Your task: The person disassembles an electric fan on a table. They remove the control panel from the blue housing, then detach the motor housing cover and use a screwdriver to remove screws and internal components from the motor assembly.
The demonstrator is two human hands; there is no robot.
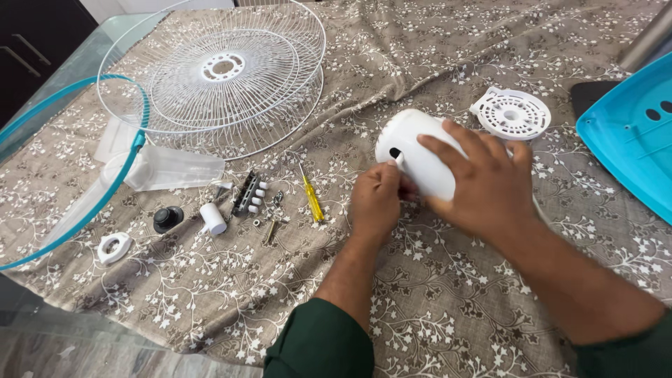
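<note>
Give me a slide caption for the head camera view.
Both hands hold a white motor housing beside wire fan grilles.

Single head view — looks steeply down from above the person, close over the cloth-covered table [448, 294], forearms entering from bottom edge — no second view.

Tabletop [63, 66]: glass, edge visible along the left and near-left corner. Most of it covered by a grey-brown cloth [434, 63] printed with white floral sprigs, lying mostly flat with slight wrinkles. Dark cabinet [31, 42] with bar handles at upper left, behind the tabletop. Pale wall strip beside it. Lighting even, soft, with faint shadows.
</note>
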